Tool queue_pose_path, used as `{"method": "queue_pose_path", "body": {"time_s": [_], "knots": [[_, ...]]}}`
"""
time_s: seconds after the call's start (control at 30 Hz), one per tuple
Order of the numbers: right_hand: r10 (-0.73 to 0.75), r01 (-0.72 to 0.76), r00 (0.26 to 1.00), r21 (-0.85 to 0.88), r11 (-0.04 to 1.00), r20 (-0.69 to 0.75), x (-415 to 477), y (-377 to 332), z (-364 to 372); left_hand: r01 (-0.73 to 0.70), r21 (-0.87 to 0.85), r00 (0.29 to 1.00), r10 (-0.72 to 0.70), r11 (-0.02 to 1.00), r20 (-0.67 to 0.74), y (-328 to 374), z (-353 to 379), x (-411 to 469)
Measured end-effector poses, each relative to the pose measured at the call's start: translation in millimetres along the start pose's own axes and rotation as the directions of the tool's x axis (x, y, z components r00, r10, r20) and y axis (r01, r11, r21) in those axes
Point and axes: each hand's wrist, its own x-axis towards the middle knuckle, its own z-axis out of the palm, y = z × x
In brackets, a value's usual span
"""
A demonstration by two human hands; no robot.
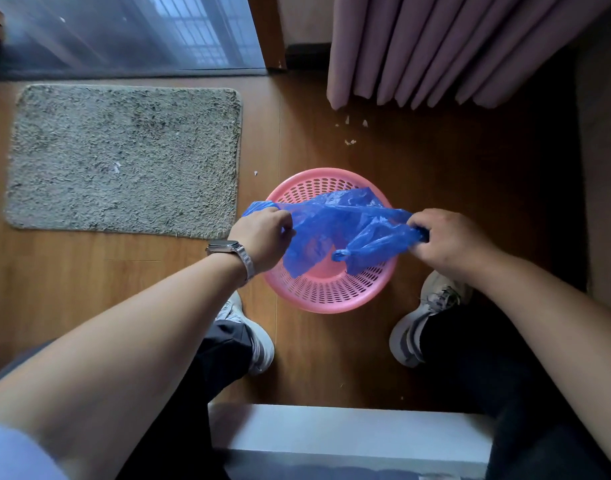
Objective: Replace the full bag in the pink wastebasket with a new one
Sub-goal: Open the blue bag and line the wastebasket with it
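Note:
The pink wastebasket (326, 299), round with perforated walls, stands on the wooden floor between my feet. Its pink bottom shows bare, with no bag lining it. A crumpled blue plastic bag (335, 226) is stretched across the basket's mouth. My left hand (262, 237), with a watch on the wrist, grips the bag's left end above the basket's left rim. My right hand (449, 240) grips the bag's right end just past the right rim. Loose folds of the bag hang down into the basket.
A shaggy grey mat (124, 161) lies on the floor to the left. Pinkish curtains (453, 50) hang at the back right, with small paper scraps (350, 142) beneath them. A glass door (124, 32) is at the back left. A white ledge (349, 431) sits near my legs.

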Motion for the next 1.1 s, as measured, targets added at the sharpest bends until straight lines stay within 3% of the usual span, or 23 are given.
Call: {"method": "queue_pose_path", "body": {"time_s": [0.13,0.23,0.33,0.4,0.57,0.7,0.77,0.9,1.0,1.1], "knots": [[0.085,-0.083,0.996,-0.079,0.993,0.029,4.8,8.7,-6.1,-0.093,-0.178,0.996,0.089,0.98,-0.03,-0.9,-1.1,-1.4],[0.051,-0.056,0.997,-0.089,0.994,-0.052,9.1,3.2,-19.8,-0.139,-0.296,0.99,0.125,0.945,-0.067,1.2,-7.0,-3.7],[-0.116,0.11,0.96,-0.041,0.993,-0.254,11.4,-19.5,-37.1,-0.152,-0.348,0.988,0.129,0.925,-0.086,7.4,-14.3,-9.6],[-0.231,0.248,0.92,0.014,0.969,-0.317,10.6,-41.0,-36.5,-0.163,-0.377,0.986,0.139,0.912,-0.09,10.6,-18.7,-15.6],[-0.48,0.486,0.869,0.021,0.874,-0.116,-0.8,-91.4,10.8,-0.206,-0.417,0.977,0.166,0.885,-0.131,18.3,-28.7,-36.0],[-0.62,0.614,0.765,-0.091,0.784,-0.175,-0.6,-114.3,22.3,-0.172,-0.485,0.985,0.139,0.857,-0.104,22.8,-30.7,-53.4],[-0.647,0.642,0.749,-0.082,0.762,-0.144,-0.8,-118.6,23.3,-0.104,-0.479,0.994,0.083,0.871,-0.065,16.4,-26.9,-55.5],[-0.52,0.521,0.854,-0.047,0.852,0.036,-5.1,-109.6,36.3,-0.018,-0.458,1.0,0.013,0.889,-0.014,7.5,-19.2,-51.9],[-0.329,0.355,0.932,-0.197,0.914,0.154,-0.2,-92.4,44.8,-0.066,-0.45,0.998,0.061,0.891,-0.027,8.4,-16.9,-47.8],[-0.228,0.26,0.963,-0.273,0.926,0.145,6.3,-77.0,45.0,-0.15,-0.469,0.988,0.147,0.87,-0.043,5.2,-24.8,-45.1]]}}
